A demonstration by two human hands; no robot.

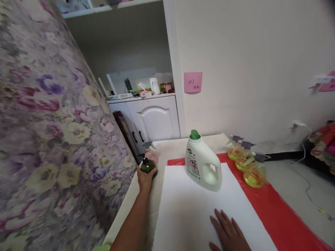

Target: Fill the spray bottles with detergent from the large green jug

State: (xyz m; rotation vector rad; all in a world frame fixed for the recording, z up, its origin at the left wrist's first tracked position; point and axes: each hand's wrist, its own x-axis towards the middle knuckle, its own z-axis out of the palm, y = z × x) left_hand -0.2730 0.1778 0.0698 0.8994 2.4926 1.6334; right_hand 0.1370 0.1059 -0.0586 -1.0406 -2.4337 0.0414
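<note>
At the table's left edge my left hand [145,178] is wrapped round a dark green bottle [148,167]. Just behind that bottle stands a pink spray bottle [151,154], partly hidden by it. My right hand [227,230] lies with fingers spread over the white sheet [183,209], near its front, holding nothing. A large pale green detergent jug [202,165] with a handle stands upright on the sheet's far part. Something green [194,134] sits in the jug's mouth.
Three spray bottles with yellow liquid, the nearest one [255,174] largest in view, stand along the right on a red sheet [282,212]. A floral curtain [62,139] hangs close on the left. Behind are a white cabinet [157,120] and a wall with a pink note [193,82].
</note>
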